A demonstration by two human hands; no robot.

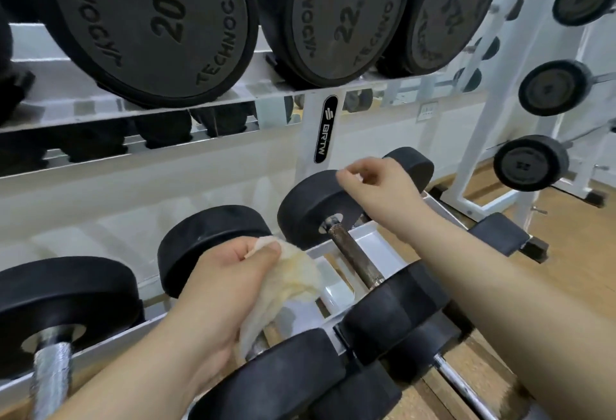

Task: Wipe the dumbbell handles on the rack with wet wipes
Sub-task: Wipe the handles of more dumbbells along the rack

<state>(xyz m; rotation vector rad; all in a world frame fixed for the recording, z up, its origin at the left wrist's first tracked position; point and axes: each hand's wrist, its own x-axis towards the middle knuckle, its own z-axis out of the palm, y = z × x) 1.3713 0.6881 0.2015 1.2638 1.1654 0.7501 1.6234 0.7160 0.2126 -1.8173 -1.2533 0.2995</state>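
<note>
Left hand (226,276) gripped a crumpled yellowed wet wipe (295,274), soft and limp, near the white metal rack (370,236) front edge. Right hand (376,183) rested slack on the black rubber dumbbell head (313,206). Rusty knurled steel handle (354,261) judged rigid; wrap mid-shaft.

Right of the right hand (376,186), a wooden floor (573,253) lies under a second white rack (506,63) bearing dark weights (530,163), with a pale wall (466,139) and switch plate (428,111) beyond.
</note>
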